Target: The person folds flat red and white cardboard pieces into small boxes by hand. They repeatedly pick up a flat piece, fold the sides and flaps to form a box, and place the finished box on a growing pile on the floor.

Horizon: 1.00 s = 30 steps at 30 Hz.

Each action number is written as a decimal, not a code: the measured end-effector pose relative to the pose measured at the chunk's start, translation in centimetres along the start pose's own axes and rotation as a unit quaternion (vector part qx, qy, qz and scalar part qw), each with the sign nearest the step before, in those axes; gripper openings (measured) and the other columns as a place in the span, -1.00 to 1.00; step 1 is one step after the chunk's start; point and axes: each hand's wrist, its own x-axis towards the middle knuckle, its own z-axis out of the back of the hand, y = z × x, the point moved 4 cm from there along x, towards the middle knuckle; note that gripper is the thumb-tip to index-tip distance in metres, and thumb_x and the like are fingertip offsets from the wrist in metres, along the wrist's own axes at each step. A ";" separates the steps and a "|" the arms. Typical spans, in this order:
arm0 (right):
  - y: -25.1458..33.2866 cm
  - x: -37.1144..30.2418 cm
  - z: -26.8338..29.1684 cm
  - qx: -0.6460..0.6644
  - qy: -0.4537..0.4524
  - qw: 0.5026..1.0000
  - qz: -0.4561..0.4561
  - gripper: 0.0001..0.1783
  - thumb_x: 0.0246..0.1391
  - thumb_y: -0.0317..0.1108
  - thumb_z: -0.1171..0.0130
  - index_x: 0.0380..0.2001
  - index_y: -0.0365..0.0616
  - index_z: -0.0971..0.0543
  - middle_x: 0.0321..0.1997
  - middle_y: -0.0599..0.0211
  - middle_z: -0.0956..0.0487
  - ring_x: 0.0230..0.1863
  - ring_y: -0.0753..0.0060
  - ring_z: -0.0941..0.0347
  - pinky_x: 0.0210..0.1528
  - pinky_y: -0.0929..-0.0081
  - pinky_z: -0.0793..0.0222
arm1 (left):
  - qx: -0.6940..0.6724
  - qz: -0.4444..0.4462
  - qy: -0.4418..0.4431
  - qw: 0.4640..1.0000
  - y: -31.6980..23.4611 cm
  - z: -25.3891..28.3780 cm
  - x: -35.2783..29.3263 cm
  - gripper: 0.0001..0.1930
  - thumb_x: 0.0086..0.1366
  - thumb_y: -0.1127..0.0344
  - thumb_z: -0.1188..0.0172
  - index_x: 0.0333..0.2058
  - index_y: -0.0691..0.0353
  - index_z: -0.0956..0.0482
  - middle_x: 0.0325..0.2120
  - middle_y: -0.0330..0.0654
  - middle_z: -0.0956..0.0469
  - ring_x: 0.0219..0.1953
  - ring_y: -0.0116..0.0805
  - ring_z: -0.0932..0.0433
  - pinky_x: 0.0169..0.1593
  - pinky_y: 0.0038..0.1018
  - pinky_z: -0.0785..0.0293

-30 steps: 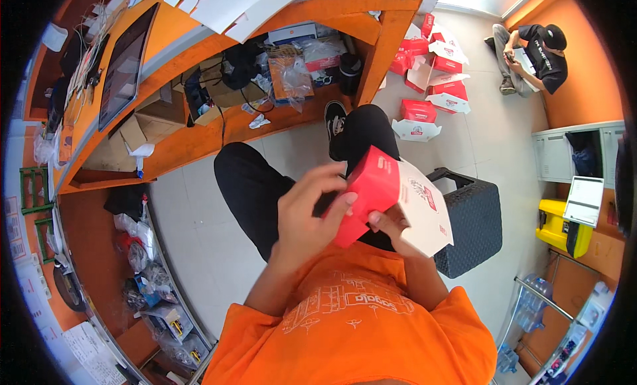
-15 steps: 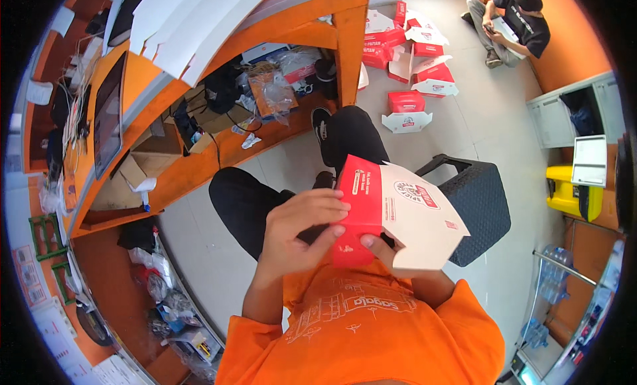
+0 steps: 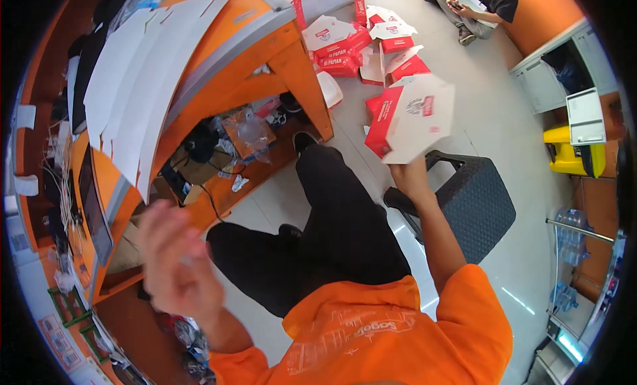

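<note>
My right hand (image 3: 411, 176) is stretched forward and closed on the near edge of a red and white folded cardboard box (image 3: 418, 116). Its white lid flap spreads open toward the right. The box hangs over the floor and hides part of another red box behind it. My left hand (image 3: 179, 262) is raised at the left, blurred by motion, with nothing visible in it and its fingers loosely apart. Just beyond it, the tip of a stack of flat white cardboard sheets (image 3: 142, 73) juts over the edge of the orange desk (image 3: 225, 50).
Several red and white boxes (image 3: 338, 50) lie on the floor ahead. A black stool (image 3: 471, 206) stands to my right. At the far right a person (image 3: 478, 10) sits against the wall. Clutter fills the shelf (image 3: 249, 136) under the desk. Water bottles (image 3: 570, 235) stand on a rack.
My right hand has carried the box from my lap forward toward the other boxes. My left hand has let go of it and swung left. The view has shifted too.
</note>
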 end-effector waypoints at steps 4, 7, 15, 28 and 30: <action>-6.7 5.0 -8.5 -0.120 0.072 0.987 0.076 -0.76 -0.09 -0.38 -0.18 -0.26 -0.14 -0.57 -0.18 -0.02 -0.57 -0.13 -0.12 -0.49 -0.01 0.07 -0.35 | 0.156 0.038 0.066 0.985 3.0 2.3 4.4 -0.76 0.27 0.39 -0.19 -0.11 0.32 -0.57 -0.03 0.04 -0.54 0.10 0.01 -0.46 0.17 -0.18 -0.33; -6.9 9.8 -11.7 -0.220 0.058 0.971 0.080 -0.76 -0.05 -0.36 -0.13 -0.25 -0.08 -0.58 -0.10 0.13 -0.56 0.03 0.07 -0.42 0.04 -0.04 -0.26 | 0.160 0.074 0.138 0.975 4.8 2.0 6.6 -0.68 0.28 0.35 -0.19 0.00 0.29 -0.54 0.03 0.02 -0.52 0.12 -0.04 -0.45 0.20 -0.23 -0.29; -13.0 7.8 -18.1 -0.196 -0.022 0.969 -0.147 -0.41 -0.09 -0.40 -0.22 0.10 -0.05 -0.40 0.18 0.19 -0.37 0.27 0.00 -0.18 0.21 -0.11 -0.19 | 0.170 0.050 0.251 0.952 7.4 0.2 7.1 -0.66 0.34 0.36 -0.11 0.06 0.34 -0.49 -0.06 0.10 -0.57 -0.11 -0.06 -0.60 -0.07 -0.38 -0.46; -18.5 -22.6 -15.2 -0.011 0.172 0.942 -0.286 -0.54 -0.11 -0.35 -0.33 -0.07 -0.18 -0.54 0.02 -0.05 -0.46 0.04 -0.07 -0.44 0.11 0.18 -0.38 | 0.015 0.238 0.037 0.970 10.8 4.3 9.4 -0.79 0.32 0.30 -0.20 -0.28 0.37 -0.64 -0.47 -0.23 -0.61 -0.39 -0.54 -0.52 -0.19 -0.55 -0.45; -18.6 -23.0 -13.9 -0.017 0.152 0.945 -0.289 -0.57 -0.10 -0.42 -0.37 -0.08 -0.15 -0.55 -0.02 0.05 -0.50 -0.01 0.07 -0.50 0.07 0.27 -0.43 | 0.114 0.112 -0.087 0.983 12.7 5.6 10.1 -0.77 0.33 0.29 -0.20 -0.27 0.38 -0.64 -0.41 -0.19 -0.64 -0.37 -0.51 -0.54 -0.17 -0.56 -0.46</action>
